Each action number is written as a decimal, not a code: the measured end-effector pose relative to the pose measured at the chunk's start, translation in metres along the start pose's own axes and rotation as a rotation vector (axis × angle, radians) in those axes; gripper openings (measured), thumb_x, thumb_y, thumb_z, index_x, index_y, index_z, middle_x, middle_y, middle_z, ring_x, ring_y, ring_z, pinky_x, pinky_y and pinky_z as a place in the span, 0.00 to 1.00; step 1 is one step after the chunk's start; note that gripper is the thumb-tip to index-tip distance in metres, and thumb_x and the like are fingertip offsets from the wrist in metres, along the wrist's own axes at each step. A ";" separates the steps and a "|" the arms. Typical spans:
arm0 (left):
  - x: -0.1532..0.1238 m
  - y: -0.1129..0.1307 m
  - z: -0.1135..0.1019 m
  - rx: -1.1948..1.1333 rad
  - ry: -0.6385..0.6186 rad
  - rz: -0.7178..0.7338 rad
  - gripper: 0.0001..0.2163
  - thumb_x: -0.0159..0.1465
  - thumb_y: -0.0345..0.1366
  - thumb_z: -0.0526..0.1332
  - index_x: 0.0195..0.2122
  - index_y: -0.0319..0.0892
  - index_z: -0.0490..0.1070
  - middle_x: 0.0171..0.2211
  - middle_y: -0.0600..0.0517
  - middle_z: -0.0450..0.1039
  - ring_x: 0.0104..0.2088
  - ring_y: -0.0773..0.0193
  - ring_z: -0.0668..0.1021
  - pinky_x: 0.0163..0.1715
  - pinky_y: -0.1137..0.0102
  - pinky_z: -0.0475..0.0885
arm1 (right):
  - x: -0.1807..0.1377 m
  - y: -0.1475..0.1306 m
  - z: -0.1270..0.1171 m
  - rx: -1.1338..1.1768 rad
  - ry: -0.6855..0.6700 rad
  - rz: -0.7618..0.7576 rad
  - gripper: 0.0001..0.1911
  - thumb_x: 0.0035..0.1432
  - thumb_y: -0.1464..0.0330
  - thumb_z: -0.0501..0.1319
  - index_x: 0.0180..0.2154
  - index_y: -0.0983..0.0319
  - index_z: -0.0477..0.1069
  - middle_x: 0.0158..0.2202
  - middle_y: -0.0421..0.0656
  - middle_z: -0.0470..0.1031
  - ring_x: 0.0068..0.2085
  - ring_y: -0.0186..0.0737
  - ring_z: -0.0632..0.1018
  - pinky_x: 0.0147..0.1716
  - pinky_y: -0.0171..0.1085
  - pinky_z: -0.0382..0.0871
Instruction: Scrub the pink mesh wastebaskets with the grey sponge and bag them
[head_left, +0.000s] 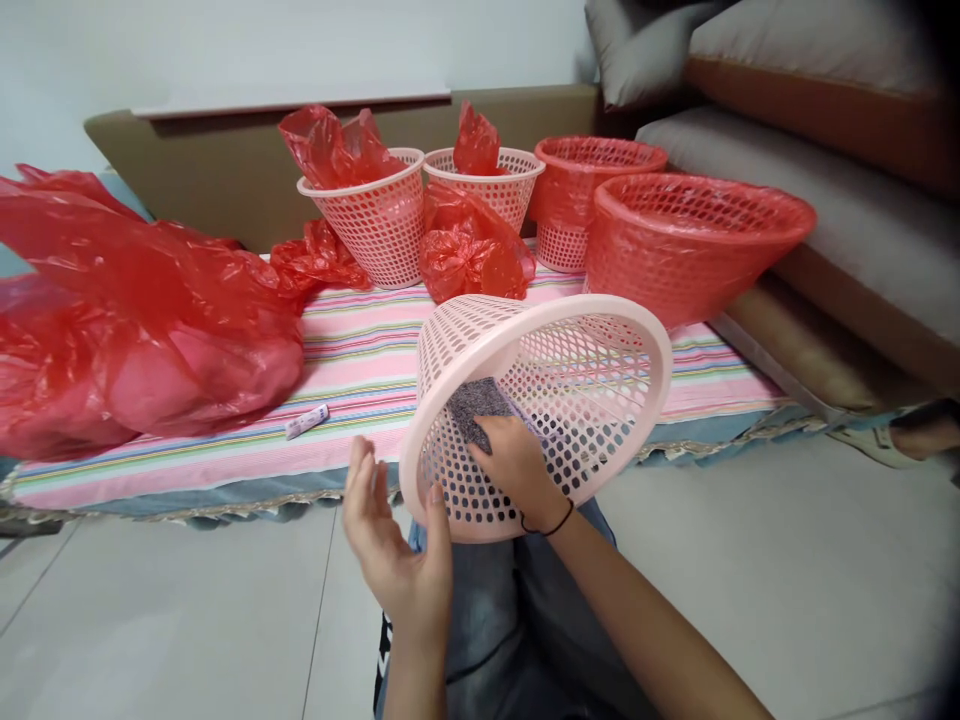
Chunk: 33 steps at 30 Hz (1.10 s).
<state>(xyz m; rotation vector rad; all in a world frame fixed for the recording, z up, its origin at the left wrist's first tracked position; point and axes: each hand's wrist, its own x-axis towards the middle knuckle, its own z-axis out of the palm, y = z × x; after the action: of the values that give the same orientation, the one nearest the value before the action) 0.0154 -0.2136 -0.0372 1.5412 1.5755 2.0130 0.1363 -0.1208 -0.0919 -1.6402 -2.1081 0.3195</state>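
Observation:
A pale pink plastic basket (pixel 652 345) with round holes lies tilted over my lap, its mouth facing me. My right hand (pixel 517 460) reaches inside it, fingers closed on a dark grey cloth (pixel 480 400) pressed against the inner wall. A bit of purple shows along the cloth's edge. At the left of the rim, my left hand (pixel 401 535) has its fingers spread and its thumb up, close beside the basket and holding nothing. Whether its thumb touches the rim I cannot tell.
Behind stand a pink basket (pixel 375 215) and another pink basket (pixel 517 195), both with red bags. To the right are two red-wrapped baskets (pixel 697 250). A big red bag (pixel 187 340) and a small white packet (pixel 307 421) lie left on the striped cloth. Cushions (pixel 810 180) pile up right.

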 end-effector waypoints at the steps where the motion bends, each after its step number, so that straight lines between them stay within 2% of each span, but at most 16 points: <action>1: 0.000 0.006 0.000 -0.008 0.055 0.080 0.31 0.59 0.26 0.67 0.63 0.49 0.63 0.67 0.43 0.60 0.66 0.51 0.65 0.63 0.55 0.65 | 0.006 0.008 -0.002 0.007 0.013 0.024 0.17 0.66 0.68 0.56 0.52 0.66 0.73 0.52 0.51 0.78 0.52 0.48 0.76 0.54 0.42 0.67; 4: 0.000 0.018 -0.001 -0.017 0.124 0.239 0.31 0.56 0.21 0.67 0.60 0.47 0.66 0.61 0.44 0.67 0.62 0.53 0.71 0.60 0.55 0.69 | 0.020 0.032 -0.007 0.006 0.032 0.127 0.17 0.66 0.70 0.53 0.53 0.69 0.72 0.51 0.54 0.78 0.52 0.48 0.76 0.53 0.42 0.66; 8: -0.003 0.014 0.002 0.008 0.068 0.171 0.29 0.57 0.21 0.66 0.59 0.46 0.66 0.59 0.43 0.68 0.62 0.52 0.71 0.61 0.52 0.68 | 0.031 0.053 -0.007 0.015 -0.027 0.188 0.13 0.61 0.71 0.61 0.47 0.68 0.75 0.40 0.50 0.81 0.41 0.45 0.79 0.42 0.38 0.70; 10: -0.005 0.005 0.003 0.066 0.023 0.156 0.27 0.59 0.22 0.65 0.59 0.46 0.66 0.59 0.43 0.69 0.61 0.55 0.72 0.60 0.55 0.68 | 0.033 0.055 -0.007 0.020 -0.044 0.183 0.14 0.59 0.72 0.62 0.48 0.66 0.74 0.39 0.46 0.81 0.40 0.43 0.79 0.40 0.35 0.69; 13: -0.008 -0.007 0.003 0.149 -0.019 0.225 0.23 0.63 0.22 0.62 0.58 0.46 0.67 0.55 0.44 0.72 0.58 0.58 0.74 0.56 0.60 0.72 | 0.036 0.054 -0.007 0.005 -0.038 0.178 0.14 0.61 0.74 0.60 0.49 0.64 0.74 0.42 0.47 0.80 0.43 0.43 0.79 0.42 0.36 0.68; 17: -0.008 -0.013 0.002 0.185 -0.035 0.235 0.18 0.66 0.23 0.58 0.55 0.46 0.69 0.53 0.45 0.73 0.57 0.60 0.75 0.52 0.63 0.74 | 0.039 0.051 -0.008 -0.038 -0.006 0.179 0.19 0.63 0.77 0.54 0.54 0.67 0.70 0.52 0.53 0.76 0.48 0.48 0.77 0.45 0.39 0.67; 20: -0.007 -0.012 0.002 0.176 -0.049 0.230 0.18 0.66 0.23 0.58 0.55 0.46 0.69 0.53 0.45 0.72 0.57 0.60 0.75 0.52 0.63 0.74 | 0.040 0.049 -0.009 -0.076 0.000 0.163 0.20 0.60 0.80 0.52 0.53 0.70 0.70 0.51 0.58 0.75 0.48 0.52 0.76 0.46 0.42 0.67; 23: -0.007 -0.012 0.002 0.166 -0.059 0.224 0.18 0.66 0.22 0.57 0.55 0.46 0.69 0.54 0.45 0.72 0.57 0.60 0.75 0.54 0.63 0.73 | 0.042 0.043 -0.013 -0.095 0.009 0.101 0.20 0.59 0.82 0.50 0.51 0.70 0.71 0.50 0.59 0.74 0.51 0.54 0.73 0.51 0.46 0.64; 27: -0.007 -0.012 0.003 0.142 -0.049 0.189 0.18 0.66 0.22 0.57 0.54 0.45 0.69 0.55 0.45 0.72 0.58 0.60 0.74 0.55 0.62 0.72 | 0.053 0.028 -0.009 -0.056 -0.009 -0.009 0.21 0.64 0.78 0.48 0.55 0.68 0.68 0.55 0.55 0.73 0.56 0.50 0.71 0.58 0.44 0.61; 31: -0.008 -0.012 0.001 0.143 -0.071 0.172 0.17 0.67 0.23 0.57 0.54 0.46 0.69 0.55 0.45 0.72 0.59 0.59 0.73 0.56 0.61 0.71 | 0.062 0.018 0.012 -0.004 -0.112 -0.074 0.20 0.68 0.68 0.51 0.58 0.68 0.67 0.54 0.53 0.75 0.54 0.46 0.74 0.55 0.40 0.66; 33: -0.008 -0.012 0.000 0.141 -0.077 0.160 0.17 0.67 0.24 0.57 0.54 0.46 0.69 0.55 0.45 0.72 0.59 0.59 0.73 0.56 0.61 0.72 | 0.063 0.019 0.023 -0.001 -0.157 -0.086 0.24 0.69 0.62 0.52 0.59 0.69 0.66 0.58 0.54 0.73 0.57 0.48 0.73 0.58 0.42 0.64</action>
<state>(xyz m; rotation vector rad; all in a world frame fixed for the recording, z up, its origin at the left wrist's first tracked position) 0.0139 -0.2132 -0.0515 1.8277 1.6438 1.9305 0.1290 -0.0536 -0.1078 -1.5656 -2.2871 0.4322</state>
